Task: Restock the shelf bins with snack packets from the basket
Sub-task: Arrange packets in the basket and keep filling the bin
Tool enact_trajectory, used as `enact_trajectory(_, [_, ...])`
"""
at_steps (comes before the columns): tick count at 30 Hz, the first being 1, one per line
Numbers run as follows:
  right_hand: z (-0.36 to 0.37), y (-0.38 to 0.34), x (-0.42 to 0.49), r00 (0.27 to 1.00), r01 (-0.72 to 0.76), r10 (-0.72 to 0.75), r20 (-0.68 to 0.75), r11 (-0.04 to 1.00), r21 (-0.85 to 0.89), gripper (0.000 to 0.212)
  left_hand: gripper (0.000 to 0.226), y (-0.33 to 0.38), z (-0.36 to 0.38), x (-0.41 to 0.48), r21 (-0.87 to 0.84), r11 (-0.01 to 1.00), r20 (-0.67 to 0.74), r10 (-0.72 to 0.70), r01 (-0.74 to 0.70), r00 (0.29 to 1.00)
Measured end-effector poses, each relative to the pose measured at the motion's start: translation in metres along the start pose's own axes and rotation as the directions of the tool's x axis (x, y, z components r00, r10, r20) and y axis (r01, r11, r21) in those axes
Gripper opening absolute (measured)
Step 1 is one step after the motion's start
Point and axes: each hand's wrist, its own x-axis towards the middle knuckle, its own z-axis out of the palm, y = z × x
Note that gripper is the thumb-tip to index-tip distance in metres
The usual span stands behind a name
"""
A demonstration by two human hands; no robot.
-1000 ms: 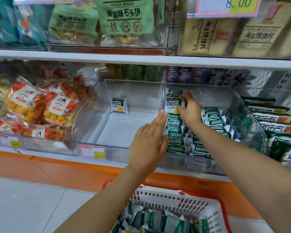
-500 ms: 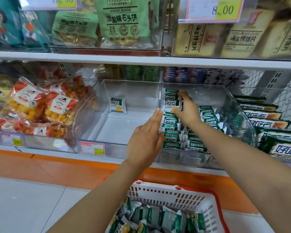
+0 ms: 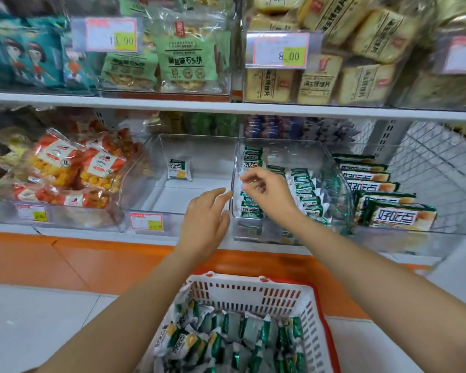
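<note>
Two empty hands (image 3: 236, 203), one basket (image 3: 314, 316)

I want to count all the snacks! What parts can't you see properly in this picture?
Head view only:
- Basket: near end cut off by the bottom edge; lower packets buried.
- Small price tag: digits too small and blurred.
- Green packet rows: partly hidden behind the right hand.
- Back-row goods under the shelf: dim, blurred.

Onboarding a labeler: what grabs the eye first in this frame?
Two bare hands meet at mid-frame, the left hand open at the bin's front and the right hand loosely curled over the clear bin lined with green snack packets. Below sits the white basket heaped with more. The neighbouring bin holds a lone packet.
</note>
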Motion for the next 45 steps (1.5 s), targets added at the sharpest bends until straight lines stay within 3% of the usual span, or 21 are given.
enact_trajectory(5, [0.042, -0.020, -0.060, 0.990, 0.073, -0.086, 0.114, 0.991, 0.113, 0.009, 0.031, -0.016, -0.005, -0.061, 0.093, 0.995, -0.077, 0.043, -0.035, 0.996])
enact_trajectory(10, [0.102, 0.001, -0.111, 0.960, -0.075, 0.051, 0.276, 0.994, 0.078, 0.007, 0.031, -0.056, 0.010, -0.133, 0.149, 0.976, 0.068, -0.173, 0.162, 0.983])
enact_trajectory(14, [0.154, 0.029, -0.146, 0.883, -0.188, 0.183, 0.432, 0.982, -0.032, 0.010, 0.048, -0.091, 0.030, -0.191, 0.128, 0.931, 0.282, -0.364, 0.341, 0.888])
enact_trajectory(17, [0.187, 0.047, -0.168, 0.815, -0.221, 0.255, 0.521, 0.967, -0.127, 0.013, 0.058, -0.106, 0.045, -0.218, 0.215, 0.869, 0.422, -0.495, 0.446, 0.759])
enact_trajectory(20, [0.214, 0.060, -0.185, 0.765, -0.247, 0.316, 0.561, 0.949, -0.197, 0.010, 0.064, -0.112, 0.060, -0.240, 0.182, 0.838, 0.479, -0.532, 0.514, 0.698])
enact_trajectory(22, [0.229, 0.070, -0.193, 0.745, -0.242, 0.354, 0.565, 0.933, -0.265, 0.013, 0.066, -0.111, 0.065, -0.248, 0.129, 0.827, 0.472, -0.536, 0.547, 0.700])
enact_trajectory(26, [0.249, 0.084, -0.203, 0.630, -0.233, 0.457, 0.628, 0.883, -0.408, 0.047, 0.063, -0.111, 0.071, -0.254, 0.084, 0.818, 0.419, -0.546, 0.568, 0.725])
enact_trajectory(30, [0.257, 0.086, -0.203, 0.571, -0.217, 0.469, 0.674, 0.878, -0.427, 0.069, 0.073, -0.111, 0.073, -0.256, 0.104, 0.823, 0.413, -0.547, 0.559, 0.728])
enact_trajectory(34, [0.252, 0.082, -0.202, 0.519, -0.222, 0.449, 0.728, 0.893, -0.392, 0.073, 0.062, -0.111, 0.074, -0.256, 0.134, 0.825, 0.400, -0.553, 0.550, 0.731])
enact_trajectory(36, [0.245, 0.081, -0.204, 0.525, -0.269, 0.427, 0.736, 0.904, -0.333, 0.067, 0.066, -0.108, 0.070, -0.251, 0.178, 0.826, 0.416, -0.556, 0.535, 0.720])
enact_trajectory(40, [0.216, 0.070, -0.197, 0.633, -0.284, 0.347, 0.692, 0.936, -0.209, 0.050, 0.063, -0.103, 0.059, -0.236, 0.314, 0.830, 0.438, -0.557, 0.461, 0.705])
enact_trajectory(45, [0.166, 0.037, -0.162, 0.826, -0.225, 0.215, 0.521, 0.973, -0.044, 0.043, 0.059, -0.089, 0.032, -0.189, 0.235, 0.888, 0.294, -0.452, 0.395, 0.842])
